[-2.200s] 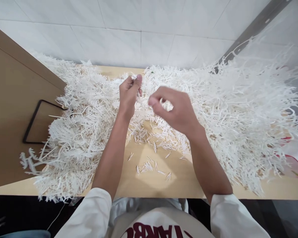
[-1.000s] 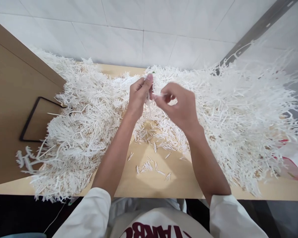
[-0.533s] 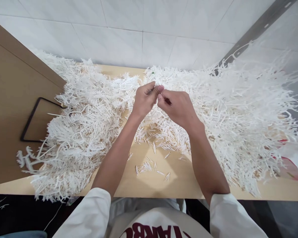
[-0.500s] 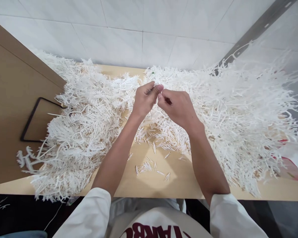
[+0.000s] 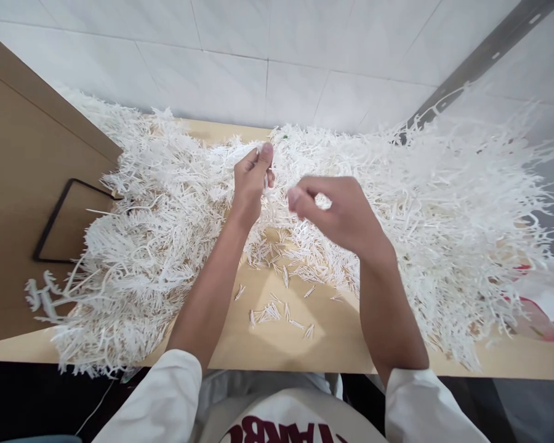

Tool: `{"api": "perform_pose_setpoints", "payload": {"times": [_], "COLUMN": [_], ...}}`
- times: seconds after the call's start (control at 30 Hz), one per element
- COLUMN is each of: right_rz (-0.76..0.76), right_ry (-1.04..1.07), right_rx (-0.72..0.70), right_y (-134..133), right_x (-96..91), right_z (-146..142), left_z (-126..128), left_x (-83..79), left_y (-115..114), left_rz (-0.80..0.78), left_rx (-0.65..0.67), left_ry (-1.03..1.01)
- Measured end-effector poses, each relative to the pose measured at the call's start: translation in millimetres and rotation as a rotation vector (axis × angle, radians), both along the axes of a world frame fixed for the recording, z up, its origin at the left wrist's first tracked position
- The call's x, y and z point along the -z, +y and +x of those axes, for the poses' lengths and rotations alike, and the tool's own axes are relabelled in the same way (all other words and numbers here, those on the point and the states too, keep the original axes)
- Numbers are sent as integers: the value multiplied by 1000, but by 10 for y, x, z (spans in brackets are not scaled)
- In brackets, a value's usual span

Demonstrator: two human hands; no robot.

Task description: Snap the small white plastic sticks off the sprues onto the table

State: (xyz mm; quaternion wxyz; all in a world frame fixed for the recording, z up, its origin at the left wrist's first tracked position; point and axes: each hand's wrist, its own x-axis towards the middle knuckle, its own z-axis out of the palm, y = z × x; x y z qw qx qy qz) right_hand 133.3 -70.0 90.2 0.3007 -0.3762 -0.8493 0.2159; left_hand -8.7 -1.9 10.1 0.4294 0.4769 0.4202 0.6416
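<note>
— Where is the white plastic sprig (image 5: 240,149)?

— Held up over the middle of the table (image 5: 277,351). The left hand (image 5: 252,184) pinches it between thumb and forefinger, and the other fingers of that hand are curled in.

— And the right hand (image 5: 346,215)?

— At four o'clock of the left one, near it but not touching. Its fingers are bent into a loop, with the thumb tip pointing toward the sprig. The hand is blurred, so whether a bit is nipped between the fingers cannot be told.

— What lies under the hands?

— A drift of short loose pieces (image 5: 281,255) at six o'clock of the hands. A few strays (image 5: 270,312) lie closer to the person on bare wood.

— How much looks done?

— Not much, judging by the heaps. The short pieces cover only a small patch, and the tangled branched sprigs bulk far larger. The left heap (image 5: 133,246) sits at nine o'clock. An even bigger right heap (image 5: 447,209) sits at three o'clock and runs back to the tiled wall (image 5: 268,37) at twelve.

— Anything further out?

— A wooden panel (image 5: 13,184) at far nine o'clock with a black wire loop (image 5: 51,221) against it. A red-and-white bag (image 5: 551,307) lies at four o'clock by the table's edge.
</note>
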Motion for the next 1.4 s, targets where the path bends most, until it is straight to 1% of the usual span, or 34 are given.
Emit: {"api": "perform_pose_setpoints", "payload": {"times": [0.07,0.1,0.17,0.23,0.33,0.43,0.53,0.57,0.6,0.63,0.67,0.73,0.77,0.8,0.83,0.9,0.93,1.0,1.03,1.1,1.17,1.23,1.27,1.4], "right_rz": [35,34,16,12,58,113,151,154,142,114,74,-24,-47,-58,-71,-74,-53,-15,-10,-57,-117,-131,-121,-45], "right_ry": [-13,-38,-92,-145,-214,-247,-246,-234,-219,-201,-182,-149,-140,-127,-118,-99,-74,-12,30,76,102,138,161,231], "right_rx": [187,226,250,255,310,375,361,339,288,194,64,-256,-337,-355,-323,-166,-74,122,184,217,181,157,161,216], "right_y": [105,162,249,282,263,242,219,195,159,109,48,-84,-137,-172,-181,-120,-58,89,158,258,305,321,326,357], "right_x": [94,146,229,267,274,278,251,220,176,119,50,-98,-165,-218,-250,-241,-203,-84,-19,92,162,193,200,210], "right_z": [38,60,93,90,26,-35,-25,-8,13,35,57,97,120,147,179,256,294,346,356,342,307,279,274,289], "left_z": [13,36,87,118,119,133,190,204,208,196,167,66,5,-53,-100,-145,-140,-95,-66,-21,-13,-35,-49,-68], "left_x": [-47,-72,-112,-127,-109,-83,-80,-81,-79,-73,-62,-30,-16,-6,-5,-26,-47,-96,-119,-153,-168,-164,-159,-140], "left_y": [-18,-36,-76,-98,-92,-93,-132,-144,-148,-142,-123,-54,-13,25,52,62,42,-32,-76,-149,-182,-170,-154,-89], "left_rz": [-3,1,12,26,52,90,128,135,133,122,101,36,3,-22,-33,-23,-18,-17,-19,-20,-19,-15,-6,106], "left_rx": [82,121,187,223,213,152,73,51,27,-2,-35,-95,-85,-51,-3,128,201,336,394,487,538,539,517,312], "left_ry": [-2,9,41,69,96,130,163,169,167,155,134,64,36,4,-40,-117,-129,-90,-50,34,121,208,245,294]}}
